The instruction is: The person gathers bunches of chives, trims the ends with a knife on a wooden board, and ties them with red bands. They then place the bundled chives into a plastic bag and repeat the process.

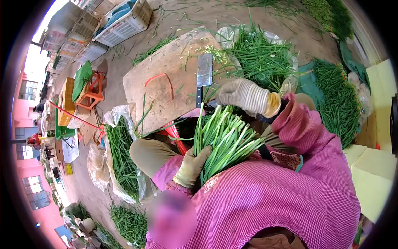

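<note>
My left hand [192, 166], in a pale work glove, is closed around a thick bunch of garlic chives [226, 139] held against my lap. The pale cut ends of the bunch point up toward the board. Above those ends is my right hand [242, 95], in a striped glove, its fingers bent and close together. Their tips are partly hidden, and I cannot make out what they hold. Beside them a cleaver [204, 70] lies on the wooden board [157, 95], its black handle toward me. A red strip [161, 76] rests on the board too.
Loose chives fill a plastic bag [120, 157] at my left and another pile [261, 56] beyond the board. More bundles [338, 99] lie at the right. An orange stool [93, 89] and white crates [124, 25] stand at the upper left. Pale yellow boxes [371, 178] are at the right edge.
</note>
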A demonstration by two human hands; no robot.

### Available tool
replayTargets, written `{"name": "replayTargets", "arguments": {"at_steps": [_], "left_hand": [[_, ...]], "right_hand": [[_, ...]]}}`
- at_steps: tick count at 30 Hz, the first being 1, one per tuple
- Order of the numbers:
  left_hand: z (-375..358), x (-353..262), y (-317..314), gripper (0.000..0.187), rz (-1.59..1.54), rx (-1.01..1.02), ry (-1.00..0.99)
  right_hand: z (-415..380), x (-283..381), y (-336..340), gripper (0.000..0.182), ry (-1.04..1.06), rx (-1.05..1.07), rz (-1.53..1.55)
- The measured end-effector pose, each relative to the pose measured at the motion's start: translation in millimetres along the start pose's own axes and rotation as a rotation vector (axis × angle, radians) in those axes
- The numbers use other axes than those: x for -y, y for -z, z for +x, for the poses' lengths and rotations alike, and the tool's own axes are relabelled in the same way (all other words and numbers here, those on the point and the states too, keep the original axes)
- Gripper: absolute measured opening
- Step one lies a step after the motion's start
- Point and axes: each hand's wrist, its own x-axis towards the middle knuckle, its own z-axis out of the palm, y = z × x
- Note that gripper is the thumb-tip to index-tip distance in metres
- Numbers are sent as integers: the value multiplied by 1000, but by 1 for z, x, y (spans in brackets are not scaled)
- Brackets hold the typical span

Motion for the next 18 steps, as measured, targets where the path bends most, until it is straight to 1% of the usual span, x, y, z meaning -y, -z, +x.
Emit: {"name": "replayTargets", "arguments": {"at_steps": [2, 3, 5, 6, 7, 8, 10, 12, 13, 15, 16, 18], "left_hand": [[0, 0, 1, 30, -11, -20, 22], [0, -4, 4, 30, 4, -30, 11], [-3, -5, 2, 29, -29, -28, -17], [-4, -3, 2, 29, -31, -28, -15], [-2, -1, 1, 29, -30, -21, -30], [0, 1, 2, 30, -28, -17, -46], [-2, 4, 3, 30, -44, -19, -49], [-3, 4, 3, 31, -55, -16, -53], [-3, 3, 2, 31, -68, -11, -56], [-2, 0, 0, 32, -82, -4, -62], [-1, -2, -1, 32, -60, 21, -67], [-2, -3, -4, 31, -37, 47, -59]], "right_hand": [[0, 5, -3, 18, 41, -101, -575], [3, 7, -2, 18, 60, -109, -570], [1, 10, 5, 17, 281, -271, -993], [3, 7, 14, 14, 329, -270, -1205], [0, 6, 26, 13, 251, -418, -1566], [-3, -1, 53, 9, 280, -623, -1585], [-15, 9, 107, 14, -72, -1002, -1376], [-36, 21, 160, 28, -257, -1076, -1791], [-38, 29, 159, 28, -257, -1076, -1794], [-40, 40, 147, 38, -447, -1044, -1340], [-41, 39, 129, 46, -290, -923, -1057], [-45, -2, 97, 41, 199, -417, -659]]}}
